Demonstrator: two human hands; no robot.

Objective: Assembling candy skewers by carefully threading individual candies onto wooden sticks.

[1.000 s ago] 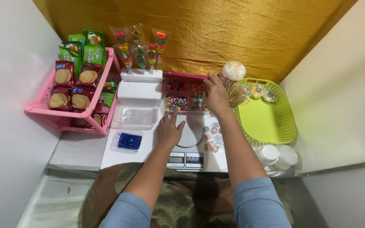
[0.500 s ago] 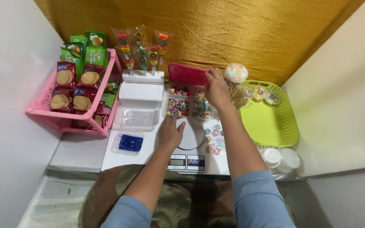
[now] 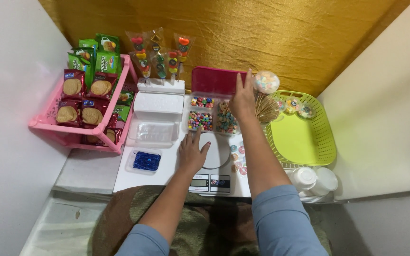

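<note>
1. Right hand (image 3: 242, 100): reaches forward over the sweets box, fingers straight and together, fingertips resting against the upright pink lid (image 3: 217, 80). Palm open, clamped on nothing that can be seen.
2. Left hand (image 3: 192, 152): lies flat, fingers spread, on the white board beside the round plate of the kitchen scale (image 3: 214, 163). Holds nothing.
3. Sweets box (image 3: 209, 116): clear plastic with compartments, set at the middle of the table behind the scale; coloured candies fill the sections. Its pink lid stands raised at the back edge, against the gold cloth (image 3: 271, 33).
4. Candy skewers (image 3: 160, 57): several in clear cone wrappers, stood upright in a white block just left of the pink lid.
5. Clear tray (image 3: 152, 132): lies in front of the white block.
6. Small dish of blue bits (image 3: 146, 161): nearer the person, left of the left hand.
7. Pink rack (image 3: 72, 130): far left, tilted shelves stocked with packets of biscuits (image 3: 84, 95) in red and green wrappers.
8. Green basket (image 3: 304, 140): right of the right forearm, with a few small round wrapped sweets at its far edge.
9. Bundle of wooden sticks (image 3: 265, 109): between the sweets box and the basket, a round tub of pastel sweets (image 3: 266, 81) just behind it.
10. White cups (image 3: 314, 180): near right corner, beside the basket.
</note>
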